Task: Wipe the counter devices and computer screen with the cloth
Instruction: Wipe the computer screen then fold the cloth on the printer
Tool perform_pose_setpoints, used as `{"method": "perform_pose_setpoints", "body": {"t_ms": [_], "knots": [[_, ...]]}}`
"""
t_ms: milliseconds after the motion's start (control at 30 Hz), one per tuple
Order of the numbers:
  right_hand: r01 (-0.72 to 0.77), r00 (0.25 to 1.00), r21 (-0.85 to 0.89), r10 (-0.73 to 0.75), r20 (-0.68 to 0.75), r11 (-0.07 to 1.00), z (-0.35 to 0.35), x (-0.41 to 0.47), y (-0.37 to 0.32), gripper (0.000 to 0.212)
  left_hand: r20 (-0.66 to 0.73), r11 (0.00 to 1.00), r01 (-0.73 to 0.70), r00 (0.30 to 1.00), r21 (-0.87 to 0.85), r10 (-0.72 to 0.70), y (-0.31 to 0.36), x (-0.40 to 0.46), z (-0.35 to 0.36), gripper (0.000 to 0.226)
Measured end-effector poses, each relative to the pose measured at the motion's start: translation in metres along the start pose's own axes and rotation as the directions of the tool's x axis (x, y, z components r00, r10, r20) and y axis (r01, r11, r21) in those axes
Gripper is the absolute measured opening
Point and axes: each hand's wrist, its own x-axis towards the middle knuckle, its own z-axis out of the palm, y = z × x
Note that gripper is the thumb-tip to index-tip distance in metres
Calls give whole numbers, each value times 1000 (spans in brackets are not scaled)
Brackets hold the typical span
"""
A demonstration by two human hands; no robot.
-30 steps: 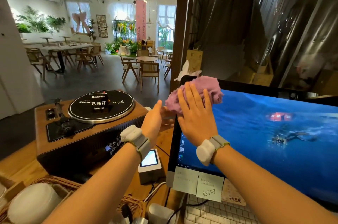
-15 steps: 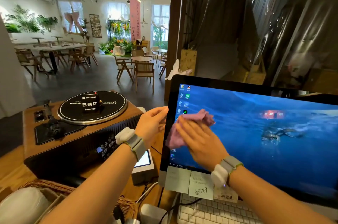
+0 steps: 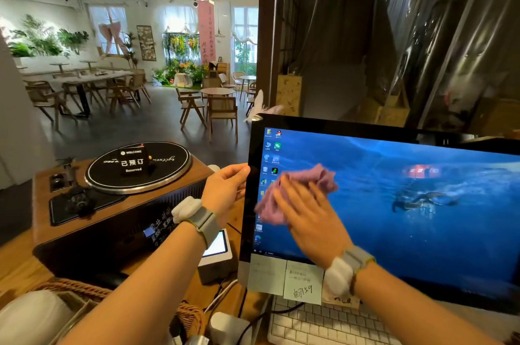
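The right hand (image 3: 311,213) presses a crumpled purple cloth (image 3: 284,195) flat against the left part of the screen (image 3: 422,204), fingers spread over it rather than closed around it. The cloth lies over the column of desktop icons, close to the screen's left edge. The left hand (image 3: 226,190) grips that left edge, thumb in front on the bezel. To the right of the cloth most of the screen lies bare. Sticky notes (image 3: 302,282) hang from the bottom edge above the keyboard (image 3: 323,325). A record player (image 3: 118,195) stands on the counter (image 3: 17,268) just left of the left hand.
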Motion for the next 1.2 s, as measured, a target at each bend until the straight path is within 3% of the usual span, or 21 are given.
{"method": "perform_pose_setpoints", "body": {"t_ms": [133, 267, 400, 500, 633, 833, 900, 1000, 1067, 1200], "knots": [[168, 982, -5, -167, 86, 986, 13, -53, -2, 65, -10, 999, 26, 1000, -23, -26, 1, 0, 0, 12], [232, 971, 2, -231, 57, 973, -1, -51, 39, 56, -3, 996, 45, 999, -71, -45, 2, -4, 3, 23], [50, 996, -9, -51, -74, 999, -36, -2, 90, 56, -13, 996, 47, 999, -70, -48, 3, -10, 6, 26], [-114, 991, -53, 110, -80, 992, -60, 33, 114, 60, -27, 996, 40, 999, -78, -42, 5, -14, 8, 24], [-174, 981, -56, 168, -93, 983, -55, 26, 99, 63, -55, 998, 36, 998, -57, -39, 5, -16, 10, 27], [81, 996, -43, -79, 48, 996, -5, -82, 57, 70, -135, 998, 37, 990, -46, -43, 5, -20, 19, 23], [151, 983, -62, -143, 117, 987, 3, -111, 61, 72, -251, 999, -10, 968, 50, 22, 6, -21, 25, 14], [182, 975, -102, -166, 144, 978, -2, -123, 87, 72, -436, 942, -133, 860, 309, 265, 17, -25, 36, 13], [139, 986, -105, -128, 106, 985, -14, -113, 109, 67, -373, 837, -224, 816, 500, 441, 30, -34, 53, 18], [-60, 998, -110, 56, -42, 992, -50, -60, 152, 59, -68, 543, -433, 734, 720, 676, 54, -49, 93, 29]]}}
